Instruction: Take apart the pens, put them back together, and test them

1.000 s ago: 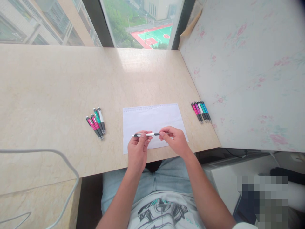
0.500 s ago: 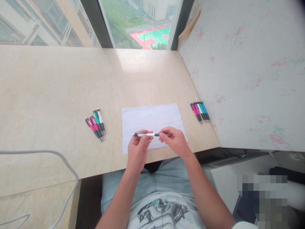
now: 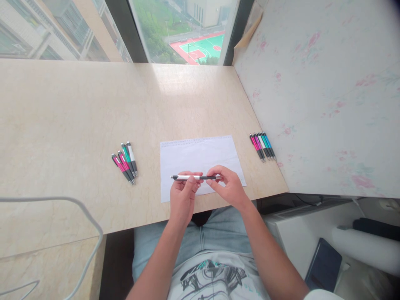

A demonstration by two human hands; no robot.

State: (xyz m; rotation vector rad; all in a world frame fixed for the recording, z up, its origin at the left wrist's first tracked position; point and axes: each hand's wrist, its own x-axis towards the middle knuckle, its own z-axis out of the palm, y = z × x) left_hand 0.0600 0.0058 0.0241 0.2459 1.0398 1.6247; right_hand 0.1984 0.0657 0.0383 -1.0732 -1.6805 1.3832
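The left grip [image 3: 184, 196] is closed on the pen [image 3: 201, 177], thumb on the near side of the white barrel and fingers behind it, while the right grip [image 3: 229, 187] curls about the dark front part; whether those right fingers press on it or merely sit against it, I cannot tell. The pen lies nearly level across the lower middle of the frame, above the near part of the paper [image 3: 200, 154], and it looks light, stiff and slim, most likely plastic, so a fingertip pinch should carry it easily. The barrel looks smooth and would probably slip or roll under loose fingers; the dark part looks rubbery and should give the firmer hold, with the barrel steadied by the other grip. It hardly seems fragile, though bending it could strain the place where white meets dark. Further out, left of centre, four loose pens [image 3: 126, 163] lie close together on the worktop [image 3: 78, 104], and right of centre a tight row of pens [image 3: 261, 146] lies near the flowered wall [image 3: 312, 104], probably best taken singly by their dark ends. A grey cable [image 3: 37, 198] curves through the lower left, well apart from both grips
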